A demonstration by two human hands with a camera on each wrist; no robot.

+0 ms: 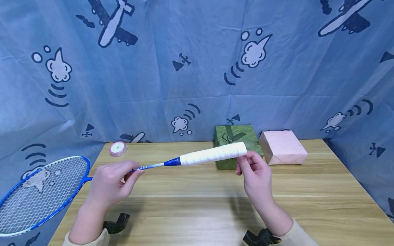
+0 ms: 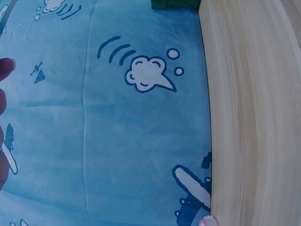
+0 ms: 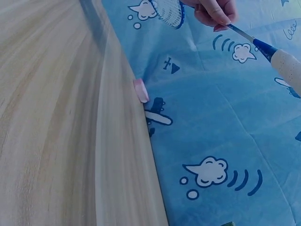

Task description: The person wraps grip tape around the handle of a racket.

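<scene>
at the far left the blue badminton racket (image 1: 43, 191) hung its strung head out past the edge of the desk (image 1: 203, 208), level and held in the air above the wood. the left hand (image 1: 112, 184) had its grip clamped on the thin blue shaft, fingers and thumb pinched round it just short of the cone; the right wrist view showed the same pinch from the far side, fingers curled on the shaft. behind that hand a small roll of pink ribbon (image 1: 118, 149) sat on the desk near the back edge, against the blue printed cloth (image 1: 191, 68).

moving right, the racket's handle (image 1: 213, 154) was wound in white overgrip tape from the cone to the butt, and the winding looked complete and even. the right hand (image 1: 255, 174) met it at the butt end, its grip closed as a pinch of fingertips and thumb on the last turn of tape. behind it stood a green gift box (image 1: 235, 145) with a bow, and just beside that a pink wrapped box (image 1: 282, 147), both near the back of the desk.

judged from this, the wrapping itself was at its end, and the step in hand was the finish at the butt. the next move would call for keeping the tape taut under the right fingertips while the left hand held the shaft from turning, so the last turn could be pressed flat and secured without slackening.
</scene>
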